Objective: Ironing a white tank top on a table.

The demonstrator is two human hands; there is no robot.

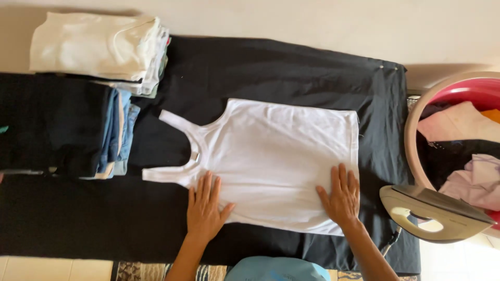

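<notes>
My left hand (204,211) and right hand (341,196) lie flat and spread, gripping nothing, on the near edge of the vest (271,156) spread over the black cloth (291,67); the iron (435,213) stands just beside my right wrist; a careless sweep could knock it or burn me.

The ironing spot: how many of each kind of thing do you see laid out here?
White tank top: 1
Folded clothes piles: 2
Iron: 1
Laundry basket: 1
Black cloth: 1
Hands flat on the top, left and right: 2
Total: 8
</notes>
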